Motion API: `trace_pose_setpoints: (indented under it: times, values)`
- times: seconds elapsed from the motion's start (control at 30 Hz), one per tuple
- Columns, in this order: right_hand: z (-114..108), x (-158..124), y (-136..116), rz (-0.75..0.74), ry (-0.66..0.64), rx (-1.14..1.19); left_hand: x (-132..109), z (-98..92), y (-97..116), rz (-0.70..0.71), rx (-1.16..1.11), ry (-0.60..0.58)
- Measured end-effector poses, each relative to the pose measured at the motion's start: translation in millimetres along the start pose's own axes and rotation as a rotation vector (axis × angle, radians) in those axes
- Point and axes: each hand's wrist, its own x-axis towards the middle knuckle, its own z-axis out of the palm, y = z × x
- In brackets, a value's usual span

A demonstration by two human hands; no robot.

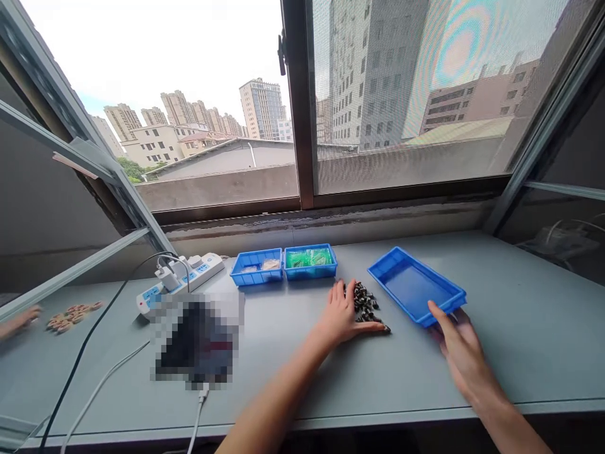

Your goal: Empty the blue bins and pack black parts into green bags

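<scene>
My left hand [343,313] lies flat and open on the grey table, its fingers against the left side of a small pile of dark little parts [365,302]. My right hand [454,337] rests open at the near corner of an empty blue tray [416,285], fingertips touching its rim. The pile sits between the two hands, just left of the tray.
Two smaller blue bins stand at the back: one with pale bits [256,266], one with green pieces [310,260]. A white power strip [179,280] with cables lies left, beside a blurred dark object [196,343]. Another person's hand [19,320] and small brownish pieces [70,315] are at far left.
</scene>
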Motion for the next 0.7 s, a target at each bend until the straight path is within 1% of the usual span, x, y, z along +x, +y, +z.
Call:
trace_pose_setpoints:
  times: [0.07,0.1,0.13,0.17,0.2,0.23,0.3,0.37,0.47,0.57,0.63,0.7]
  values:
    - [-0.4,17.4,-2.3,0.049,-0.035,-0.026,0.5,2.5,1.1,-0.009,0.021,0.015]
    - [0.6,27.8,-4.8,0.026,-0.063,-0.058,0.8,3.2,1.1,-0.003,0.03,0.016]
    - [2.7,38.9,-8.1,0.009,-0.1,-0.097,1.2,3.6,0.8,0.006,0.037,0.016]
    - [5.8,50.4,-12.4,0.013,-0.14,-0.151,1.5,3.7,0.3,0.016,0.041,0.017]
    - [9.9,62.1,-17.2,0.031,-0.209,-0.202,1.7,3.5,-0.3,0.03,0.044,0.017]
    - [14.8,73.8,-22.4,0.031,-0.237,-0.237,1.8,3.2,-0.8,0.046,0.049,0.015]
    - [26.1,96.2,-31.6,0.018,-0.196,-0.305,1.4,2.4,-1.6,0.076,0.061,0.007]
    - [37.7,116.5,-35.8,-0.009,-0.186,-0.394,0.5,2.4,-2.4,0.098,0.076,0.005]
    - [52.2,140.7,-27.6,-0.1,-0.228,-0.499,-0.4,5.2,-4.1,0.124,0.094,0.025]
    - [61.0,152.9,-7.4,-0.229,-0.25,-0.44,0.6,7.2,-4.5,0.134,0.135,0.069]
    - [62.8,153.2,3.9,-0.276,-0.234,-0.45,2.3,4.6,-3.0,0.157,0.194,0.142]
    - [61.7,147.7,8.3,-0.345,-0.18,-0.566,4.5,-1.9,-1.5,0.183,0.269,0.254]
